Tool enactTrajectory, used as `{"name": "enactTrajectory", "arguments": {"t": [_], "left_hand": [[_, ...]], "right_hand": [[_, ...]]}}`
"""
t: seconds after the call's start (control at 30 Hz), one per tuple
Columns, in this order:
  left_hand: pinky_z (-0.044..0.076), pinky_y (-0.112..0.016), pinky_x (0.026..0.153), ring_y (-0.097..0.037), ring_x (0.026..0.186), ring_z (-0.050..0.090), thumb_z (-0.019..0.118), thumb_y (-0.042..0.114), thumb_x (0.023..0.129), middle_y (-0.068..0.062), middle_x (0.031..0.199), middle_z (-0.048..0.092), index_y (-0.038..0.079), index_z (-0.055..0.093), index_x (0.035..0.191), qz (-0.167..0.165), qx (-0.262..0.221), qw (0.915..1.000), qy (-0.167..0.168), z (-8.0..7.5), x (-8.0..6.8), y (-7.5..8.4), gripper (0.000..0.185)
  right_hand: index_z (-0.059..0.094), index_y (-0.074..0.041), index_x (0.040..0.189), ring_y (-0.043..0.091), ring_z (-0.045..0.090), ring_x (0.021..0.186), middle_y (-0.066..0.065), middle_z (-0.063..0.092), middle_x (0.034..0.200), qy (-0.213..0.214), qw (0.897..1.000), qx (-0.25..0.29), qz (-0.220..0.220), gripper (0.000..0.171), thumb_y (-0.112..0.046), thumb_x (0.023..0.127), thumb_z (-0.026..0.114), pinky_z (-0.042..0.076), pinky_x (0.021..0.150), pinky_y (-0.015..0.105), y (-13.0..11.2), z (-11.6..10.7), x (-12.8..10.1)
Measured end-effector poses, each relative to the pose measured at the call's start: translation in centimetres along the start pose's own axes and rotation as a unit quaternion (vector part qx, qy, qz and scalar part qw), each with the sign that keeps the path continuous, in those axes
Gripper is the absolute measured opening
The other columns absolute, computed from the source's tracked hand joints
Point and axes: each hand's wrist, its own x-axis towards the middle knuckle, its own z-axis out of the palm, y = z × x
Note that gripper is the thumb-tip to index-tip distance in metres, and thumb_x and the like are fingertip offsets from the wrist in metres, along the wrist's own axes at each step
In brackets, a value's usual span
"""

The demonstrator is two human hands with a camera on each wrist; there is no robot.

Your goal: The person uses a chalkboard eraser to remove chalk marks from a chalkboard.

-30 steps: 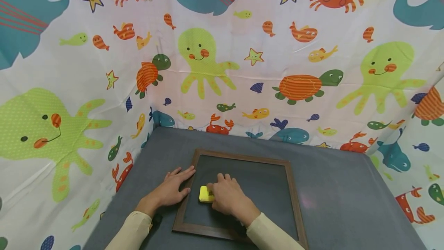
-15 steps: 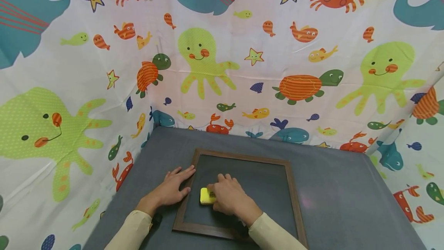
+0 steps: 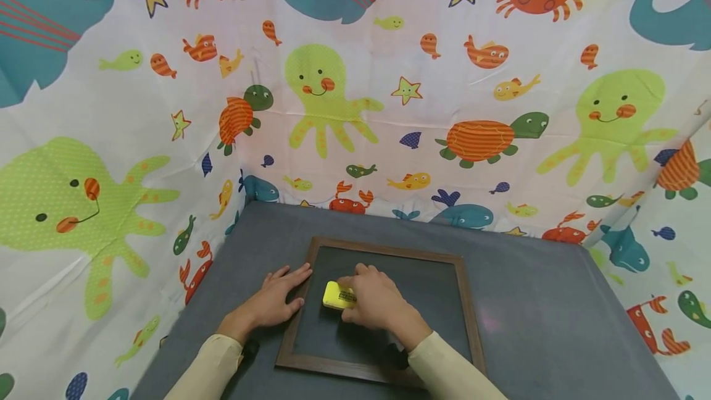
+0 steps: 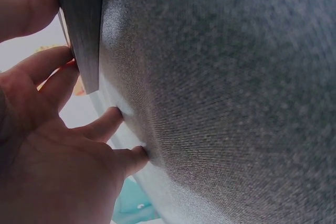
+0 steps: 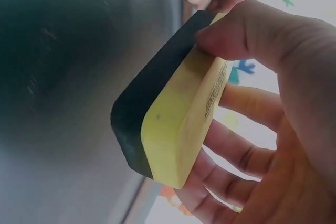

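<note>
A chalkboard (image 3: 413, 301) in a brown wooden frame (image 3: 389, 248) lies on the grey cloth. My right hand (image 3: 378, 300) grips a yellow board eraser (image 3: 334, 295) over the board's left half. In the right wrist view, the eraser (image 5: 168, 114) is tilted, its dark felt side (image 5: 134, 100) towards the board; whether it touches is hard to tell. The thumb (image 5: 226, 38) lies on one edge, the fingers on the other side. My left hand (image 3: 270, 302) rests spread at the frame's left side; in the left wrist view, some fingertips touch the frame (image 4: 84, 30), others the cloth.
Grey cloth (image 3: 544, 313) covers the table around the board. Walls of white fabric (image 3: 383, 134) printed with sea animals stand at the back and both sides. Dark wrist-worn devices show under the left wrist (image 3: 250, 349) and the right wrist (image 3: 397, 355).
My right hand and the eraser have moved a little away from me and to the right, and the eraser has tilted. My left hand stays on the frame.
</note>
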Motion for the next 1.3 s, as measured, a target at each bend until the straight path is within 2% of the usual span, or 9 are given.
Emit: {"name": "enactTrajectory", "arguments": {"t": [0.2,0.43,0.67,0.97,1.17,1.3], "left_hand": [[0.01,-0.084,0.126,-0.054,0.166,0.021,0.07,0.02,0.107,-0.002,0.18,0.034,0.015,0.044,0.17,-0.005,0.0,1.0,0.0,-0.1,0.1,0.2,0.069],[0.009,-0.087,0.123,-0.058,0.163,0.023,0.071,0.015,0.105,-0.007,0.179,0.035,0.011,0.045,0.169,0.011,-0.01,0.9999,0.001,0.0,-0.1,0.2,0.069],[0.007,-0.086,0.124,-0.055,0.165,0.02,0.07,0.017,0.107,-0.005,0.181,0.032,0.013,0.042,0.17,0.01,-0.008,0.9999,-0.005,0.2,-0.1,-0.1,0.069],[0.006,-0.087,0.123,-0.056,0.165,0.021,0.071,0.016,0.106,-0.006,0.18,0.033,0.012,0.044,0.169,0.008,-0.013,0.9999,0.0,0.2,0.0,0.0,0.069],[0.007,-0.087,0.123,-0.056,0.165,0.021,0.071,0.016,0.106,-0.005,0.18,0.033,0.012,0.044,0.17,0.008,-0.012,0.9999,0.0,0.3,-0.1,0.0,0.069],[0.007,-0.087,0.123,-0.056,0.165,0.021,0.071,0.016,0.106,-0.005,0.18,0.033,0.013,0.043,0.17,0.008,-0.016,0.9998,0.0,0.3,0.0,-0.1,0.069]], "right_hand": [[0.077,-0.018,0.141,0.016,0.053,0.082,0.003,0.065,0.103,0.034,0.998,0.029,0.032,0.061,-0.036,0.083,0.086,0.048,0.066,0.032,0.8,-2.3,-0.2],[0.077,-0.014,0.14,0.017,0.054,0.079,0.004,0.066,0.103,0.073,0.994,0.053,0.069,0.06,-0.038,0.085,0.085,0.049,0.066,0.034,2.4,-4.5,-0.8],[0.077,-0.01,0.138,0.017,0.058,0.08,0.004,0.068,0.1,0.102,0.985,0.067,0.125,0.058,-0.038,0.087,0.085,0.05,0.065,0.034,4.7,-7.2,-2.2],[0.075,-0.006,0.14,0.023,0.064,0.089,0.01,0.076,0.108,0.129,0.969,0.09,0.192,0.057,-0.037,0.093,0.082,0.057,0.07,0.038,9.6,-9.8,-5.7],[0.073,-0.004,0.139,0.021,0.065,0.075,0.011,0.077,0.1,0.131,0.959,0.099,0.231,0.057,-0.04,0.095,0.079,0.052,0.058,0.033,12.9,-10.1,-8.7],[0.069,0.002,0.142,0.023,0.067,0.075,0.02,0.077,0.104,0.132,0.949,0.106,0.265,0.066,-0.044,0.096,0.079,0.052,0.057,0.033,14.9,-9.7,-10.7]]}}
